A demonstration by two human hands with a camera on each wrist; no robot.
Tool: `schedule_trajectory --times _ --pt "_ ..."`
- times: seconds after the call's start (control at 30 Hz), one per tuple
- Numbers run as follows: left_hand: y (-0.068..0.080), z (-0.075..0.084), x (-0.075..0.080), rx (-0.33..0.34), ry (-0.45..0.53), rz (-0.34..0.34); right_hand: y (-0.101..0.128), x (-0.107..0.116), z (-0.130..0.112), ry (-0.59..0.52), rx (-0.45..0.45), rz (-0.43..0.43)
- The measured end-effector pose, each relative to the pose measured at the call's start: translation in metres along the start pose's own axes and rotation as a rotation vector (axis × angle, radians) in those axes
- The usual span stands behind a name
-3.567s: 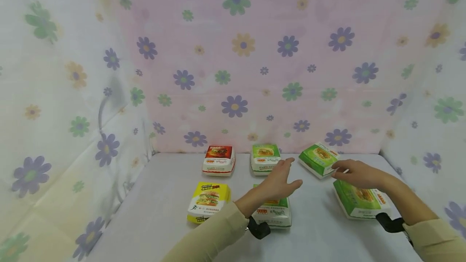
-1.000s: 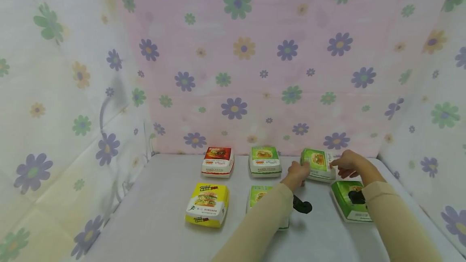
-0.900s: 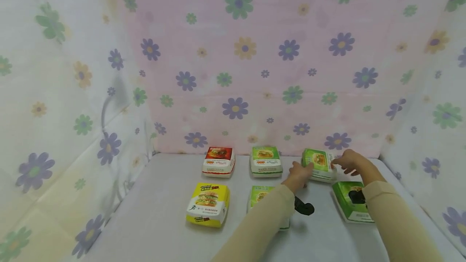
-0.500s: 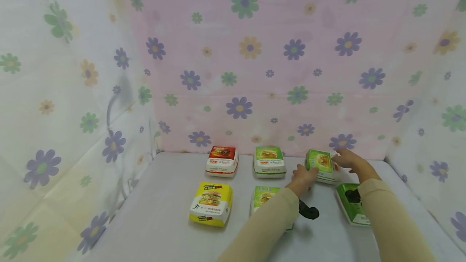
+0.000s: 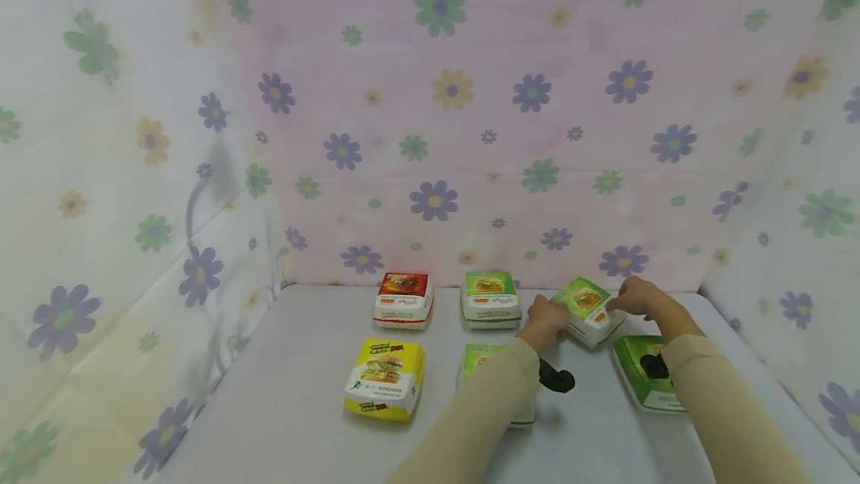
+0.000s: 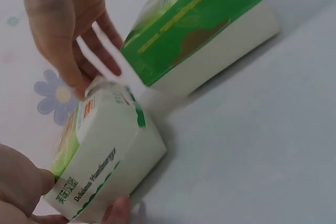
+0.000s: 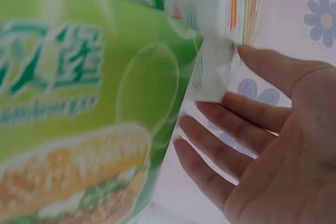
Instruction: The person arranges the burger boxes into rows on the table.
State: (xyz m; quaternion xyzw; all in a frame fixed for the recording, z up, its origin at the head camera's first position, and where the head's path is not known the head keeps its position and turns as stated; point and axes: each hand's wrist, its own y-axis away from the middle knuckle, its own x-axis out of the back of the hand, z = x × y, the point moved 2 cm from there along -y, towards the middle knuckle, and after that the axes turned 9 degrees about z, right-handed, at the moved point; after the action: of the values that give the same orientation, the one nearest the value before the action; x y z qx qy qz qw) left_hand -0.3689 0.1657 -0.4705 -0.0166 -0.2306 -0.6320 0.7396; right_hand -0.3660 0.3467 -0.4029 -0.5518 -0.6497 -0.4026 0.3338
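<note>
A green-and-white burger box (image 5: 583, 299) at the back right of the table is held by both hands and stands turned at an angle. My left hand (image 5: 546, 323) grips its left side; in the left wrist view the thumb lies on the upper edge and a fingertip shows at the base of the box (image 6: 113, 153). My right hand (image 5: 643, 300) pinches the opposite corner. In the right wrist view, the right thumb and index fingertip of that hand (image 7: 283, 114) meet the box (image 7: 207, 30), while the other fingers extend loosely.
Another green box (image 5: 641, 387) sits in front, partly behind the right forearm. A green box (image 5: 490, 297) and a red one (image 5: 404, 297) stand along the back. In front are a yellow box (image 5: 384, 379) and a green box (image 5: 478, 357) half hidden by the left sleeve.
Earlier both hands were off the box; then they came to its two sides. In the last half second the box has turned clockwise, its printed end swinging toward the front.
</note>
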Motion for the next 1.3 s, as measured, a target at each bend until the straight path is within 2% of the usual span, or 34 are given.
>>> schedule_trajectory --times 0.13,0.23,0.47,0.7,0.9,1.03,1.13,1.3 --pt "-0.003 0.004 0.006 -0.021 -0.018 0.012 0.005 -0.001 -0.005 -0.007 -0.006 -0.031" --pt "-0.001 0.007 0.010 -0.022 -0.038 -0.005 0.005 -0.001 -0.005 -0.014 -0.021 -0.038" --pt "0.009 0.009 0.017 0.024 -0.055 -0.061 0.005 0.006 -0.004 -0.015 -0.018 -0.051" --pt "0.015 0.002 0.011 0.046 -0.002 -0.161 0.006 0.003 -0.005 -0.078 -0.010 -0.083" --pt "0.020 0.000 0.005 0.069 -0.002 -0.156 0.006 -0.004 -0.001 -0.118 -0.041 -0.089" --pt "0.017 -0.002 0.002 0.060 -0.033 -0.140 0.008 -0.006 -0.001 -0.095 -0.020 -0.091" --pt "0.009 -0.001 0.000 0.041 -0.061 -0.130 0.009 -0.007 -0.002 -0.067 -0.009 -0.088" --pt "0.003 0.000 0.002 0.053 -0.027 -0.149 0.010 -0.009 -0.003 -0.048 -0.020 -0.080"
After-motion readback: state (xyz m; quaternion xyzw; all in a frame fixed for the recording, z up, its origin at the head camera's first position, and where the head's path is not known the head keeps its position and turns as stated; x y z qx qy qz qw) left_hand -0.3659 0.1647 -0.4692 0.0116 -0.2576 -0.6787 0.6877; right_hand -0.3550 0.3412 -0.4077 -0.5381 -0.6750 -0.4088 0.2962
